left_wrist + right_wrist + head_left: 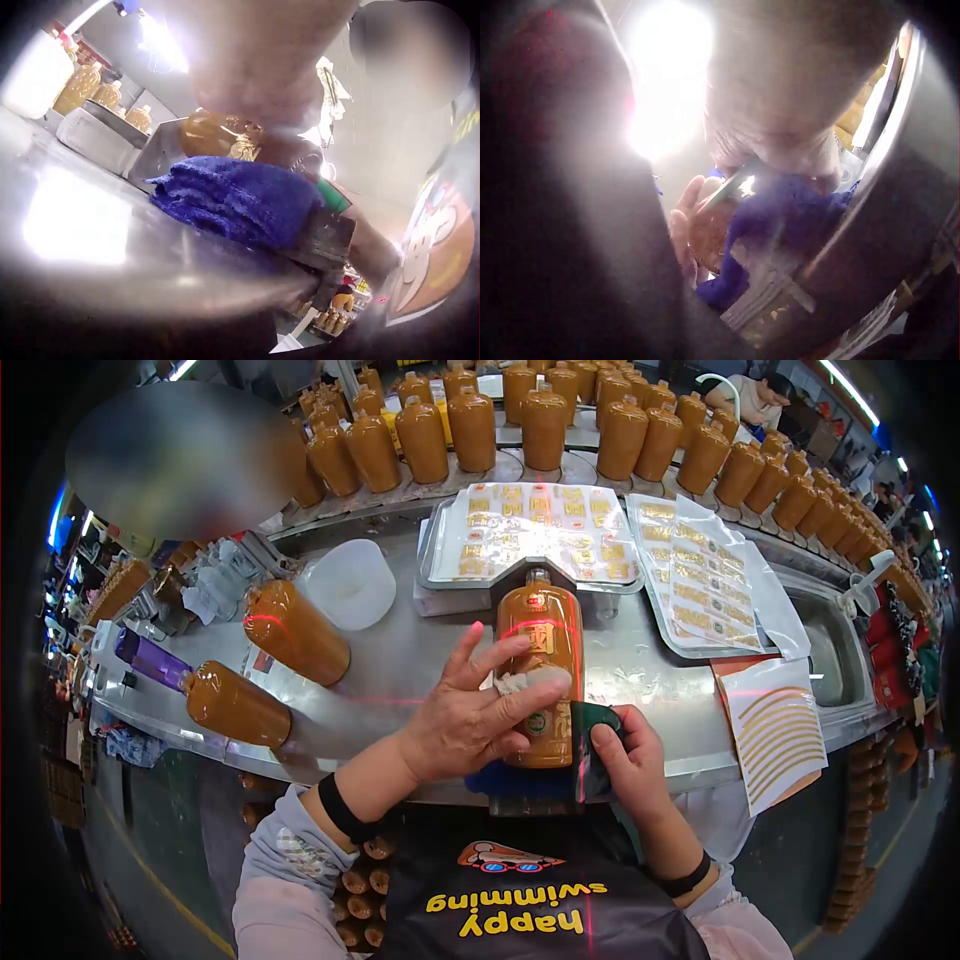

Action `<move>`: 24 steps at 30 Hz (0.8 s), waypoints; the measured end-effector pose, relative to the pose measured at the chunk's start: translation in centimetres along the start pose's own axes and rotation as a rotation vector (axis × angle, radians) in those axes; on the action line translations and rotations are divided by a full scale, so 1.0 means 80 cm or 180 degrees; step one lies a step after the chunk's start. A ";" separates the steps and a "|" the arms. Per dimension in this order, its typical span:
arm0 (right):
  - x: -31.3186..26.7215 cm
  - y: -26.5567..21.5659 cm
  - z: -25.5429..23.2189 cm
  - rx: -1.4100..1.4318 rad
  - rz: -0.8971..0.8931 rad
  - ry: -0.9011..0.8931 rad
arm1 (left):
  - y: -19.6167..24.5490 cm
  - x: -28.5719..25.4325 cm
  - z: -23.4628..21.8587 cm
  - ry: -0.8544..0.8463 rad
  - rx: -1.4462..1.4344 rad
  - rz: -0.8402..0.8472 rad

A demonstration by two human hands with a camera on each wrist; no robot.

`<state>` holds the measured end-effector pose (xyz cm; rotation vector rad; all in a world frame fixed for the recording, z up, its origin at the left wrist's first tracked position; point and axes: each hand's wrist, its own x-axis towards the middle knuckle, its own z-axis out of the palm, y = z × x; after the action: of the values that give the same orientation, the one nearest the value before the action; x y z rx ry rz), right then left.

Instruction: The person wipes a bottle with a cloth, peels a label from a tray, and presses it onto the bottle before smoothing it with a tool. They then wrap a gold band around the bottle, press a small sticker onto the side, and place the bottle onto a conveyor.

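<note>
Head: the left hand, fingers spread, presses the bottle, neck toward twelve o'clock, likely steadying it; the right hand pinches a green card at its four o'clock. Left wrist: blue cloth seemingly cushions its base. Right wrist: the card slants toward eight o'clock.

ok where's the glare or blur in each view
Head: fisheye bowing, dark edges, a blurred patch upper left, red light lines across the bottle; left wrist: white reflection on the metal table; right wrist: strong glare up top, hazy blue cloth.
</note>
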<state>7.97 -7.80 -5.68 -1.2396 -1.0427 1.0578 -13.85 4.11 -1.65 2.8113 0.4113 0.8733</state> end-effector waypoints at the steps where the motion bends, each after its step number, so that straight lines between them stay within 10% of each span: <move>1: 0.001 0.002 0.001 0.0007 -0.0019 0.0013 | -0.005 0.003 -0.002 0.0023 0.0043 -0.0068; 9: 0.004 -0.027 -0.034 -0.0633 -0.0254 0.0109 | -0.034 0.039 0.002 0.0303 -0.0032 -0.0505; 15: -0.049 -0.061 -0.220 -0.3527 -0.1282 0.1019 | 0.018 0.001 0.005 0.0412 -0.0123 -0.0977; 24: -0.145 -0.006 -0.311 -0.5025 -0.0532 0.1414 | 0.059 -0.026 0.040 0.0814 -0.0926 -0.1562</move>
<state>30.01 -24.15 -6.78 -2.3551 -1.5777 -0.4426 -12.64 -1.27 -4.24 2.1968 0.8830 1.0694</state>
